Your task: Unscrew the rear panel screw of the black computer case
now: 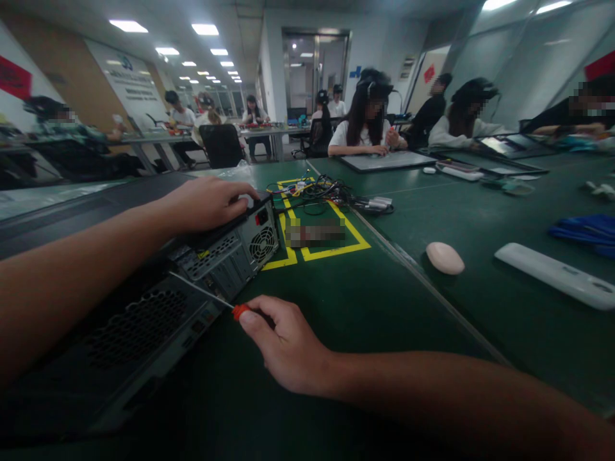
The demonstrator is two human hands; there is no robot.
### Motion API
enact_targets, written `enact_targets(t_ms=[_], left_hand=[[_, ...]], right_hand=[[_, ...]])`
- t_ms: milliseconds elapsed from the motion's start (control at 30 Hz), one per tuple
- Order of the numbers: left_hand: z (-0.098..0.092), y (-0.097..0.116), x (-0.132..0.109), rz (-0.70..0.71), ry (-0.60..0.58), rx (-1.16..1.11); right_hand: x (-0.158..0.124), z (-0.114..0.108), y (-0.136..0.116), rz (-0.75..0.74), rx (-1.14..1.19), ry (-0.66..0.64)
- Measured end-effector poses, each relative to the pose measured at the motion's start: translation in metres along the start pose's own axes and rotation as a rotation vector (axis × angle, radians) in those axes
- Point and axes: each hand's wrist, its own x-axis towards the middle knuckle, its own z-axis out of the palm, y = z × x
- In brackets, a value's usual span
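Steadying case [230, 256] at left with left hand [210, 202], resting palm-down over rear edge; not revealing whether clamping. Pointing screwdriver [207, 293] toward case edge, not showing tip contact; gripping red handle [239, 312] in right hand [293, 349], apart from left. For best results, presumably needing straight alignment, even pressure, firm bracing.

ceiling lights [129, 26] lit | wall [384, 40] pale | door [331, 64] glass, metal-framed | chair [221, 146] black | tabletop [375, 307] green
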Motion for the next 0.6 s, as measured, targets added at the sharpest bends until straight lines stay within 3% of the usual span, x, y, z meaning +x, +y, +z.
enact_targets(t_ms=[233,600], left_hand=[[-0.0006,0.0012,-0.0010,-0.001,0.012,-0.002],[-0.0010,0.0009,-0.0014,0.020,0.016,-0.004]], right_hand=[[-0.0019,0.0005,-0.0033,0.104,0.071,-0.012],[-0.0023,0.0011,-0.0027,0.092,0.072,-0.016]])
